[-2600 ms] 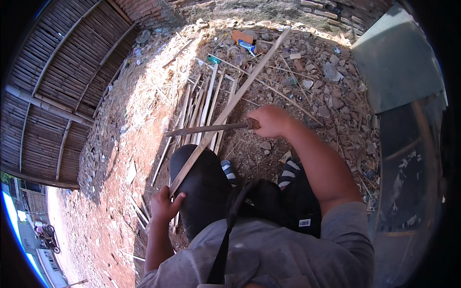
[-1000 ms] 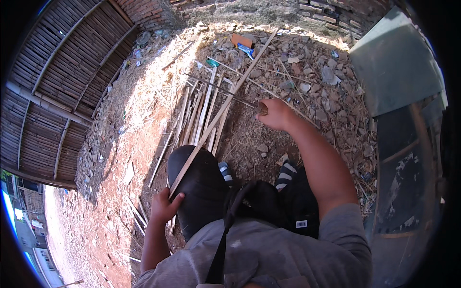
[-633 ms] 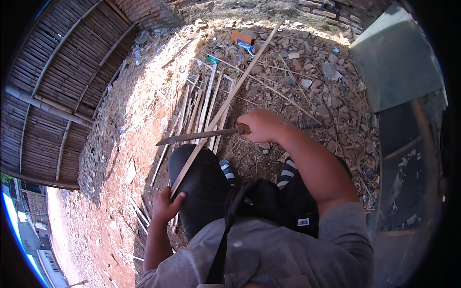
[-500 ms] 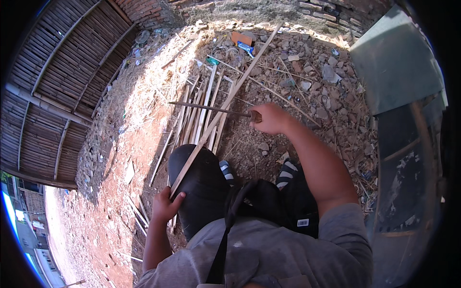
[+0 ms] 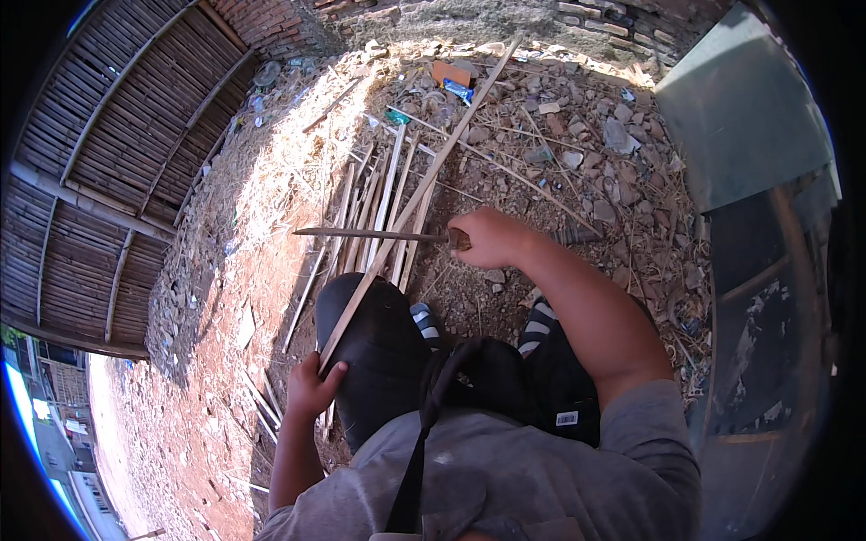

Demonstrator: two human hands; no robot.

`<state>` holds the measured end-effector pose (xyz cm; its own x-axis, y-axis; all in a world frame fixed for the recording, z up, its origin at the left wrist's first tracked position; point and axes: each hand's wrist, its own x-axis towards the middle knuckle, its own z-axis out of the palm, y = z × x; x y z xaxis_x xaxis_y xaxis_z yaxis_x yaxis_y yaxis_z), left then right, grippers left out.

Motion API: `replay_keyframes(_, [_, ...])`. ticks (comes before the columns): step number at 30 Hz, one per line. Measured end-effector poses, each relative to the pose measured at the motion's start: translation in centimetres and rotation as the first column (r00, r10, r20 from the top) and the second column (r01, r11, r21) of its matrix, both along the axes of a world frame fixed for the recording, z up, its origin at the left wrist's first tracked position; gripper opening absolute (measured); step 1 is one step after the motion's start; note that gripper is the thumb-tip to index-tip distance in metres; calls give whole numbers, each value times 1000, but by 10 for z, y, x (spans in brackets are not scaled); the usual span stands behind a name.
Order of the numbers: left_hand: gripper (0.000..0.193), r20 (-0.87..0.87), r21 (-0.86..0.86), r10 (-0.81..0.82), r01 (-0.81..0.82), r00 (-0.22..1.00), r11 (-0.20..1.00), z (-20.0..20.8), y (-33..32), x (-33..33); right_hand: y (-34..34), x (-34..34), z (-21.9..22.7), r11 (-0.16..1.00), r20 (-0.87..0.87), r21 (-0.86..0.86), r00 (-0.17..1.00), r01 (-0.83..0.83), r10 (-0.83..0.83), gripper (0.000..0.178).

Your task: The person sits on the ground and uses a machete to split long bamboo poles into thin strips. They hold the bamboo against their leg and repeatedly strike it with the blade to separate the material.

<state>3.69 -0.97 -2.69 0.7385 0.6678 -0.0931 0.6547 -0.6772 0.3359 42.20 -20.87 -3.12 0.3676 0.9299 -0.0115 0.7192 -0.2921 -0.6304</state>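
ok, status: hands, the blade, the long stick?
Left hand grips the near end of the long bamboo strip. Right hand holds the long knife, blade level across the strip. Split bamboo pieces lie underneath; rubble around.

bamboo fence (image 5: 117,162) | brick wall (image 5: 622,13) | grey sheet (image 5: 735,126) (upper right) | rubble (image 5: 613,135)

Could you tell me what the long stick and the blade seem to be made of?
Stick: probably split bamboo, pale, dry and matte, like the strips beneath. Blade in the right hand: apparently dull dark metal, thin and straight.
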Motion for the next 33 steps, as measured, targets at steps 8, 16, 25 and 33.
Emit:
replay_keyframes(8, [60, 2, 0, 9, -9, 1000, 1000, 2, -2, 2, -2, 10, -6, 998, 45, 55, 998, -38, 36, 26])
replay_keyframes(16, [59, -3, -10, 20, -20, 1000, 1000, 2, -1, 2, -2, 7, -6, 997, -27, 63, 999, -36, 38, 27])
replay_keyframes(25, [58, 30, 0, 6, -6, 1000, 1000, 1, -2, 3, 0, 6, -9, 1000, -44, 27, 999, -10, 11, 24])
replay_keyframes(33, [58, 16, -5, 17, -17, 1000, 1000, 0, -2, 2, 0, 7, -9, 1000, -18, 29, 1000, -11, 11, 26])
